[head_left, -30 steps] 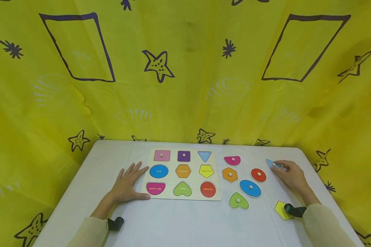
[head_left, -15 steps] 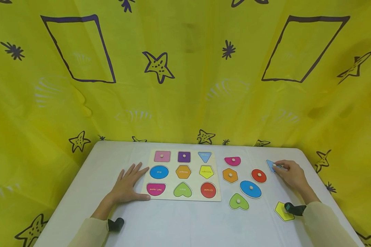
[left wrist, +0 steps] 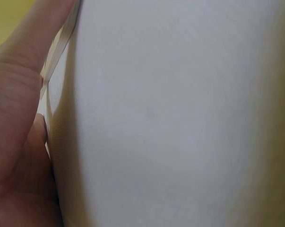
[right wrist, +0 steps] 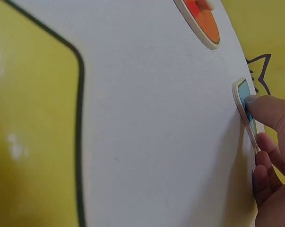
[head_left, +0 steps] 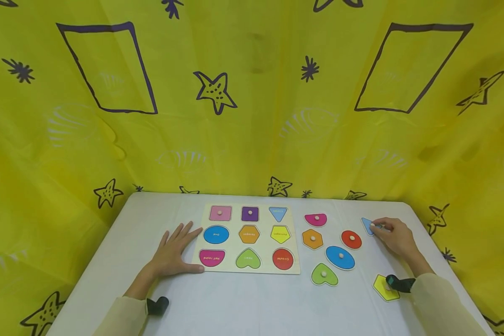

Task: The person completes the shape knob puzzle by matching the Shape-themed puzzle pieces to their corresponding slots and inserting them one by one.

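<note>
- The right hand (head_left: 396, 238) has its thumb and a finger pinched on the knob (head_left: 372, 225) of the blue triangle (head_left: 366, 226). I cannot tell if the triangle touches the table (head_left: 235, 303).
- The left hand (head_left: 173, 254) has its fingers spread wide apart. It holds nothing. Its thumb and pointing finger touch the left side of the board (head_left: 234, 235).
- The board lies flat, just to the right of the left hand. It has nine colored shapes in three rows.
- In its far row, the pink block (head_left: 224, 215) is nearest the left hand. Next to that is the purple square (head_left: 254, 216). Both have knobs.
- The red circle (head_left: 346, 241) is just left of the right hand.
- The blue oval (head_left: 333, 257) is left of that hand too, and closer to the person. The green heart (head_left: 325, 279) is closer still.
- The orange hexagon (head_left: 308, 241) is farther left of the right hand. The pink half round (head_left: 311, 218) is left as well, a bit farther from the person.
- The yellow pentagon (head_left: 380, 287) is between the right hand and the person. A black camera (head_left: 399, 284) on the wrist hides part of it.
</note>
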`<state>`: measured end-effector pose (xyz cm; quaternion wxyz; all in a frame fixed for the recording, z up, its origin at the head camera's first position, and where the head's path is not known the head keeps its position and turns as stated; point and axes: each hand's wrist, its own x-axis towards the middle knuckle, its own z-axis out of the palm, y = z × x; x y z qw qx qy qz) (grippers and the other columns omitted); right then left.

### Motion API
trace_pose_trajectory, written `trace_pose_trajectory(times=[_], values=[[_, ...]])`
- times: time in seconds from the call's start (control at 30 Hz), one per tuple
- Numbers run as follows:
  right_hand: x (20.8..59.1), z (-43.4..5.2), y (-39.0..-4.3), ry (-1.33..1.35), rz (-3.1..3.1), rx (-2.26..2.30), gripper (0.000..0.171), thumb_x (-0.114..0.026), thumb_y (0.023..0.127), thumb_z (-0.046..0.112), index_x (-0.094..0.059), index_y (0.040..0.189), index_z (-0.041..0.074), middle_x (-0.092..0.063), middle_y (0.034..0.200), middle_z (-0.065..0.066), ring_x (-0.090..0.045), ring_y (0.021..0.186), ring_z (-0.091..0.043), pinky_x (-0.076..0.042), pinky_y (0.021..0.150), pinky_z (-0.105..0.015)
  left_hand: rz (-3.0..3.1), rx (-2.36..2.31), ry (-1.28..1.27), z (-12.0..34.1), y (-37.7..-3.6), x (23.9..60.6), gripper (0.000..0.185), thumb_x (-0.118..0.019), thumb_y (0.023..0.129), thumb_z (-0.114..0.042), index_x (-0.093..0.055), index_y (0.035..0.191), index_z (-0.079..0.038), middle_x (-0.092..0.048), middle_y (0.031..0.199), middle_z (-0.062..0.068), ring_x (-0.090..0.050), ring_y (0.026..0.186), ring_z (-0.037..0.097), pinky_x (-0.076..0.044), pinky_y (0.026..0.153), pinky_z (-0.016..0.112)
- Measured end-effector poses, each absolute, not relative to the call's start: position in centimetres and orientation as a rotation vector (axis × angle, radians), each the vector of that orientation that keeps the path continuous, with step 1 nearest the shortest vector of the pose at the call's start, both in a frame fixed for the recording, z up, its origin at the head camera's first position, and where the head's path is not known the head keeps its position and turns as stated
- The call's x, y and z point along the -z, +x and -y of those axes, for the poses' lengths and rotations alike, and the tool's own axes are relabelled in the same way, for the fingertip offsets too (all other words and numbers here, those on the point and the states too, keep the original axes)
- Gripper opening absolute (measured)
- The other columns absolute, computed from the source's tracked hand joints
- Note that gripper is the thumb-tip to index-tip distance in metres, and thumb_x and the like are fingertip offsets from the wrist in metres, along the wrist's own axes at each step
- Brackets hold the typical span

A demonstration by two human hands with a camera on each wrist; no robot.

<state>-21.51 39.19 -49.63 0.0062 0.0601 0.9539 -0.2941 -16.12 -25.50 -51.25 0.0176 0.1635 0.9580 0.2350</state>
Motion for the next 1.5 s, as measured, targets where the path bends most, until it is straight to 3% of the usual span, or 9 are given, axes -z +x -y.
trace_pose_trajectory(times=[0.27,0.53,0.77,1.13,1.5], values=[[49.2,-38.9,-21.8,0.18,-2.998,0.91,0.036,-0.066,0.1,0.022,-0.066,0.122,-0.007,-0.052,0.127,-0.039,-0.05,0.11,-0.055,-0.048,0.094,-0.068,-2.976,-0.758,0.503,25.7,-16.3,52.1,0.111,-0.083,0.064,-0.07,-0.044,0.156,-0.02,-0.028,0.166,0.018,-0.015,0.153,0.046,0.0,0.118,0.074],[48.6,-38.4,-21.8,0.16,-3.016,0.922,0.036,-0.068,0.1,0.024,-0.069,0.121,-0.005,-0.052,0.128,-0.037,-0.051,0.108,-0.052,-0.053,0.088,-0.062,-2.977,-0.694,0.496,25.4,-15.8,50.6,0.109,-0.083,0.067,-0.067,-0.046,0.156,-0.018,-0.031,0.165,0.021,-0.019,0.152,0.049,-0.007,0.116,0.076],[47.7,-37.2,-22.1,0.118,-3.01,0.96,0.033,-0.065,0.102,0.025,-0.069,0.121,-0.003,-0.048,0.136,-0.035,-0.048,0.117,-0.055,-0.049,0.092,-0.067,-2.977,-0.752,0.516,25.3,-15.8,51.1,0.109,-0.084,0.065,-0.067,-0.047,0.155,-0.017,-0.031,0.164,0.023,-0.019,0.151,0.051,-0.005,0.115,0.077],[45.2,-34.9,-23.4,-0.06,-3.052,0.967,0.035,-0.067,0.101,0.029,-0.072,0.117,-0.001,-0.059,0.129,-0.03,-0.051,0.118,-0.053,-0.049,0.091,-0.067,-2.975,-0.742,0.508,25.5,-16.1,51.3,0.111,-0.082,0.066,-0.069,-0.045,0.156,-0.017,-0.03,0.165,0.022,-0.017,0.152,0.049,-0.004,0.116,0.077],[44.2,-31.5,-24.4,-0.178,-3.071,1.094,0.028,-0.072,0.098,0.023,-0.075,0.112,-0.001,-0.063,0.126,-0.027,-0.054,0.118,-0.047,-0.048,0.096,-0.065,-2.977,-0.717,0.497,25.7,-16.3,51.8,0.111,-0.082,0.065,-0.069,-0.044,0.157,-0.019,-0.029,0.166,0.021,-0.016,0.152,0.048,-0.003,0.116,0.076]])
